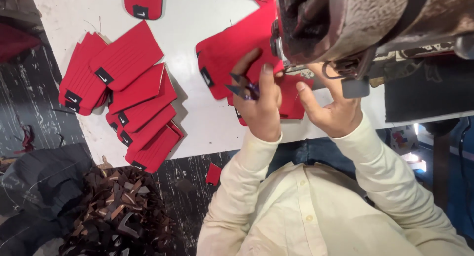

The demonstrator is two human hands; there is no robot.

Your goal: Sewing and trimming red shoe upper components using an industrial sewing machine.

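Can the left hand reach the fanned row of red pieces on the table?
Probably yes. The left hand, holding small scissors, has only bare white table between it and the red pieces; nothing blocks the way.

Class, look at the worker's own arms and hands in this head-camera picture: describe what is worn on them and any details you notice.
Both arms wear long cream sleeves of a button-front shirt, creased at the elbows, with plain cuffs ending at the wrists. The left hand and right hand are bare: no gloves, and no rings or watch that can be seen. The sleeves carry no visible markings or patterns.
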